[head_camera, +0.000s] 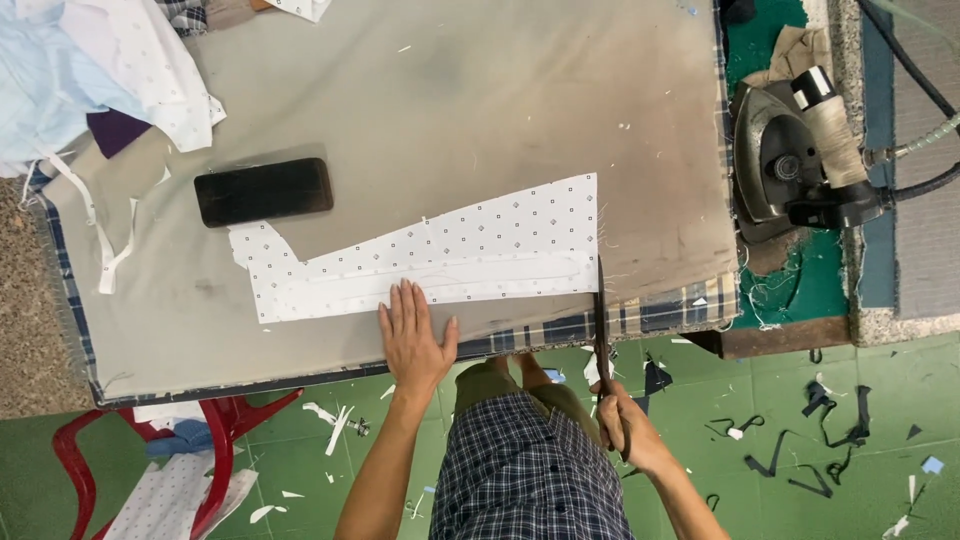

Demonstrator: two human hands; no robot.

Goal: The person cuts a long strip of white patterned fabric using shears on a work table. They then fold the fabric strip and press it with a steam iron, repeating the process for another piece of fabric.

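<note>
My left hand [412,335] lies flat, fingers spread, on the dotted white fabric [440,255]; my right hand [625,420] grips scissors [601,320] at its end. On the counter [450,100], a black phone [263,191] lies just beside the fabric, an iron [785,160] well apart

A black phone [263,191] lies on my padded table [450,90]; an iron [790,160] sits to the right, a red chair [140,440] below, scraps [800,440] across the green floor [880,390].

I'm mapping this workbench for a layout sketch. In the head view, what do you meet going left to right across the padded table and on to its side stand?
Black phone → left hand pressing on the dotted white fabric piece → scissors in the right hand at the fabric's right end → steam iron.
</note>
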